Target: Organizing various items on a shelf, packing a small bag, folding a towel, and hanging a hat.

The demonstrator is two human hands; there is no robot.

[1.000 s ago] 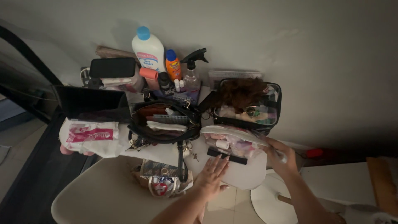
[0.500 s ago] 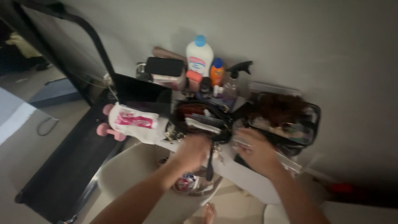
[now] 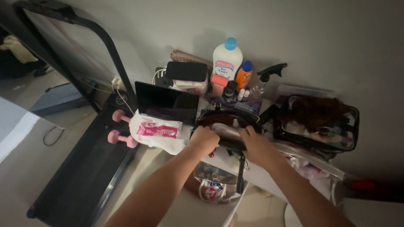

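Note:
An open black handbag (image 3: 230,119) sits in the middle of a small cluttered table, with papers and small items inside. My left hand (image 3: 205,139) is closed on the near left rim of the bag. Gripping the near right rim is my right hand (image 3: 257,146), fingers over the edge. The bag's black strap (image 3: 241,174) hangs down off the table's front. Both forearms reach in from the bottom of the view.
A clear black-trimmed case (image 3: 352,126) holding a brown hairpiece stands right of the bag, with a clear pouch (image 3: 313,162) below it. A dark laptop (image 3: 166,103), a white-and-pink plastic bag (image 3: 155,132), bottles (image 3: 227,59) and a phone (image 3: 186,71) crowd the back. Pink dumbbells (image 3: 118,136) and a treadmill (image 3: 80,172) lie left.
Both hands left the clear pouch and table edge and moved left and forward onto the black handbag's rim. The view swung left, bringing the treadmill into sight.

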